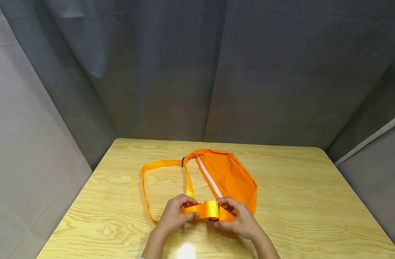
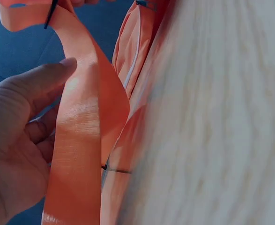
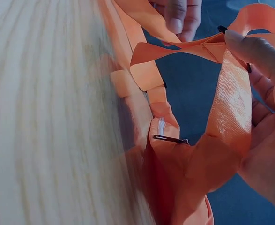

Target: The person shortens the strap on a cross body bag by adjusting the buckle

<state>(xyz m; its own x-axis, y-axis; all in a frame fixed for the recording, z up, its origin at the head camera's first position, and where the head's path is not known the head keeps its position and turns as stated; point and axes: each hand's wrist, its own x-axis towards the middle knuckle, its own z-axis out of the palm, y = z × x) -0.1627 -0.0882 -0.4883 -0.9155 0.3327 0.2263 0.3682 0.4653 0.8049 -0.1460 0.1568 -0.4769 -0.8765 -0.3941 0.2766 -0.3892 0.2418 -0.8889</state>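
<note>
An orange sling bag [image 1: 231,171] with a white zipper [image 1: 208,176] lies on the wooden table. Near the front, my left hand [image 1: 177,214] pinches the bag's orange strap [image 2: 76,154], thumb on one face and fingers behind it. My right hand [image 1: 237,217] holds the strap at a black slide buckle [image 3: 222,30], its thumb pressing there. A loop of strap [image 1: 211,209] stands up between the hands at this buckle. Fingers of the right hand are partly hidden behind the strap in the right wrist view.
The rest of the strap [image 1: 143,181] curves in a loop across the table [image 1: 314,201] to the left. A second black buckle [image 1: 182,162] sits on it near the bag's top. Grey curtains [image 1: 158,72] stand behind and beside the table.
</note>
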